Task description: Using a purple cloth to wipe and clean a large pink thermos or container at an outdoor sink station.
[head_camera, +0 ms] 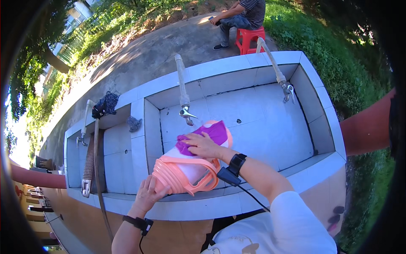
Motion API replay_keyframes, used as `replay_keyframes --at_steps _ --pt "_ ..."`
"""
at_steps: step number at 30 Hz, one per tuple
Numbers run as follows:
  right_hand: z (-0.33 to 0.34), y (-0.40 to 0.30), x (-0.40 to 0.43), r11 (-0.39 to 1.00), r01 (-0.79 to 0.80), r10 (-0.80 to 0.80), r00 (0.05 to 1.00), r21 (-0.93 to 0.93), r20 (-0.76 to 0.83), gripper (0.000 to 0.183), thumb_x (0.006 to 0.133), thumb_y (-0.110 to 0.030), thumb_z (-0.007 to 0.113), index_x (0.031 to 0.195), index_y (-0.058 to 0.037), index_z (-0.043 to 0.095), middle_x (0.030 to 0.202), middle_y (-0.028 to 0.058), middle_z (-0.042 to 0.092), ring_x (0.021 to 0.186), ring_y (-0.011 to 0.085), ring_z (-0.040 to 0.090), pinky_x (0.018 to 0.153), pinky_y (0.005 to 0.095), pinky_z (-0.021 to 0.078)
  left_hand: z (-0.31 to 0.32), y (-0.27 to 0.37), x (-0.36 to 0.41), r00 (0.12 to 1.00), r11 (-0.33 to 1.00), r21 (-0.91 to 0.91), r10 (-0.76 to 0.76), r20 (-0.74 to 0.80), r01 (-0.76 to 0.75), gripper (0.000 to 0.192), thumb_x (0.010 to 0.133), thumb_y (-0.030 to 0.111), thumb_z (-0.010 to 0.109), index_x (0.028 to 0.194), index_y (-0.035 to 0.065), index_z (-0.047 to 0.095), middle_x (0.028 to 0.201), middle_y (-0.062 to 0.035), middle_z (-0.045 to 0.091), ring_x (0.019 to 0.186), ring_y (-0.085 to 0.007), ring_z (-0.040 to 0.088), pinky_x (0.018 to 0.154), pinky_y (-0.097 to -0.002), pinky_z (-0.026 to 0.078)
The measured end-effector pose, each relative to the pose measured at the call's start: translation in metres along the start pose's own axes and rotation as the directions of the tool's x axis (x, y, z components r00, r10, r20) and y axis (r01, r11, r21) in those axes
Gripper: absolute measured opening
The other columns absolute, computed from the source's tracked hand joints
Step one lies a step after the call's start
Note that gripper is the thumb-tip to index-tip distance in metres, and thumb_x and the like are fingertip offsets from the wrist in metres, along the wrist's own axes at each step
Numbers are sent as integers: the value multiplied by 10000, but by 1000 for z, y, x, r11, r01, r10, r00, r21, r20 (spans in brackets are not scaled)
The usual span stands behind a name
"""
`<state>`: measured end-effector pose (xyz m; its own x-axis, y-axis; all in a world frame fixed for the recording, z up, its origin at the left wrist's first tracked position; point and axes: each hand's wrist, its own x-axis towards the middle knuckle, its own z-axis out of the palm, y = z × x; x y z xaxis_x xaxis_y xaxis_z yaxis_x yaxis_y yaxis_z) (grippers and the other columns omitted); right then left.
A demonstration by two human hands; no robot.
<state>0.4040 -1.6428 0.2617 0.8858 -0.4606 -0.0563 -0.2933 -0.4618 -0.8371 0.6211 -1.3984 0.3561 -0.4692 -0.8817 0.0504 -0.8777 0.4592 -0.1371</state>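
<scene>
A peach-and-white plastic thermos flask lies tilted over the near left part of the tiled basin, its handle facing me. My left hand grips the flask's ribbed peach end near the basin's front rim. With spread fingers, my right hand presses a purple cloth against the flask's white side. Just beyond the cloth, a metal tap on a pale pipe points down toward the flask's far end. Whether water runs from it is hard to make out. The flask's underside is hidden.
Another tap hangs over the basin's right side. In the left basin stand a washboard and a wooden stick. A dark cloth and a grey scrubber lie on rims. Beyond, a person sits on a red stool.
</scene>
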Motion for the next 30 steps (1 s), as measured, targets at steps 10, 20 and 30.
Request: replay_keyframes --at_steps 10,20,30 --pt "-10 31 20 996 57 -68 979 -62 -193 352 883 -296 489 1144 -93 610 1255 145 529 1191 323 456 990 473 339 -3 10 16 985 982 -83 -167 44 170 617 729 95 650 1283 310 484 1201 -164 389 1008 -335 499 808 -418 466" --pt "-40 -52 -4 435 -278 242 952 857 186 280 899 -219 489 993 9 621 918 75 631 828 135 562 743 298 463 -6 27 10 962 954 -123 -265 66 272 643 697 67 661 1287 250 483 1136 -179 432 942 -342 523 789 -418 472" --pt "-8 -75 1 619 616 -554 782 -487 285 361 802 -209 634 1149 -108 623 1328 56 483 1125 280 472 856 425 464 19 33 14 974 966 -125 -225 12 225 667 706 39 633 1309 251 440 1137 -200 439 969 -366 510 787 -433 463"
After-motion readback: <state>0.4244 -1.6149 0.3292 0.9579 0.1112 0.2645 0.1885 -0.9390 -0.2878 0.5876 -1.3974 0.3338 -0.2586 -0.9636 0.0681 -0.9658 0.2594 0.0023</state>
